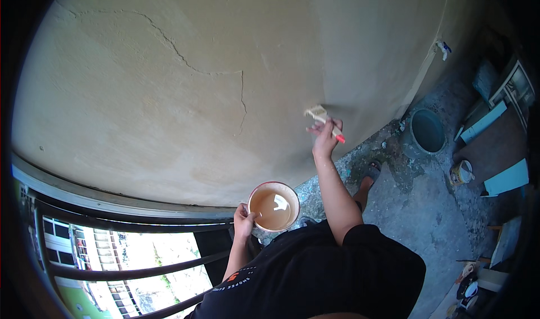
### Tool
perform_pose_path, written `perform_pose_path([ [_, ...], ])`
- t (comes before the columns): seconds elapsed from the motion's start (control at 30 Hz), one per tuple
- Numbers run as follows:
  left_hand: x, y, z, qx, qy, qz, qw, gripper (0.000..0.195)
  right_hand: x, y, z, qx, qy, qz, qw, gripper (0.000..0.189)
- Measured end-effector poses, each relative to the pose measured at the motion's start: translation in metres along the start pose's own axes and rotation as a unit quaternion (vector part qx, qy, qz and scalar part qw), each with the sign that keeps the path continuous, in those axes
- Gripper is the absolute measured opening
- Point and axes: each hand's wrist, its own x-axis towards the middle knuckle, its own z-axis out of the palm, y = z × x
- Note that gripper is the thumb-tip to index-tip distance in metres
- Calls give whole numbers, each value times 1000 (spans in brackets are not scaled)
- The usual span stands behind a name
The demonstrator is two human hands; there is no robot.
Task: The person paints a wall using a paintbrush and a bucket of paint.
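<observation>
My right hand [326, 135] grips a wide paintbrush [319, 113] by its pale handle, which ends in a red tip. The bristles are at the beige wall [202, 121]; whether they touch it I cannot tell. In my left hand [244, 223] is the rim of a round paint bucket [255, 192], thumb over the edge. Thin tan liquid [270, 211] fills part of the bucket and reflects bright light. A jagged crack [181, 57] runs across the wall left of the brush. Toward the right, the wall has a greyer patch [354, 45].
Black metal railings [139, 271] curve along the lower left. On the concrete floor [415, 218] stands a large tub [411, 144] by the wall's foot. Farther right are a small paint can [462, 173] and leaning boards [491, 146]. A tap [444, 50] juts from the wall.
</observation>
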Motion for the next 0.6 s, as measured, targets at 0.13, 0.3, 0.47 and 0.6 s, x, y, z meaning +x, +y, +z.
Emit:
perform_pose_path([
  [0.13, 13, -8, -1, -28, -16, 58, 998, 19, 5, -109, 92, 132, -115, -103, 979, 14],
  [0.3, 8, 4, 3, -42, -16, 42, 998, 18, 8, -130, 113, 96, -160, -188, 964, 13],
  [0.47, 1, -14, -5, -55, 10, 19, 998, 17, 11, -11, 22, -9, -66, -112, 991, 12],
  [0.6, -10, -12, -6, -15, 10, -31, 999, 16, 10, 58, -96, -166, 48, 29, 985, 11],
])
